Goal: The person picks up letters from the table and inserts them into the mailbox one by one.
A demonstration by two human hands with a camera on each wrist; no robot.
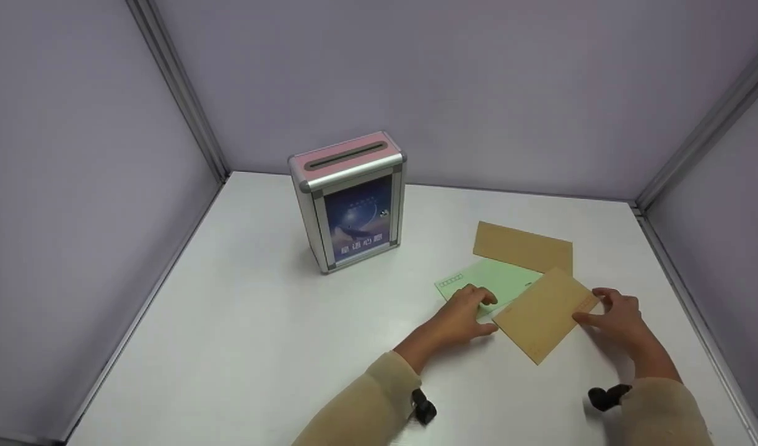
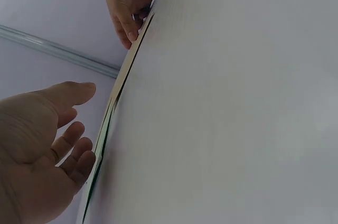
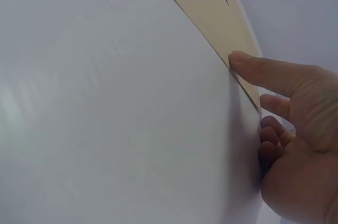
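A brown envelope (image 1: 543,316) lies tilted on top of a green envelope (image 1: 487,282) and a second brown envelope (image 1: 521,244). My right hand (image 1: 614,317) holds the top envelope by its right corner, the thumb (image 3: 245,63) at the near edge and the fingertips at the far one. Over the green envelope is my left hand (image 1: 462,314), its fingers relaxed and spread from the thumb, the thumb tip beside the top envelope's left corner. In the left wrist view that hand (image 2: 39,150) holds nothing, and the stack shows edge-on.
An upright metal-framed box (image 1: 354,204) with a pink slotted top and a blue picture front stands at the back, left of the envelopes. The white table (image 1: 249,347) meets grey walls (image 1: 496,87) on the left, back and right.
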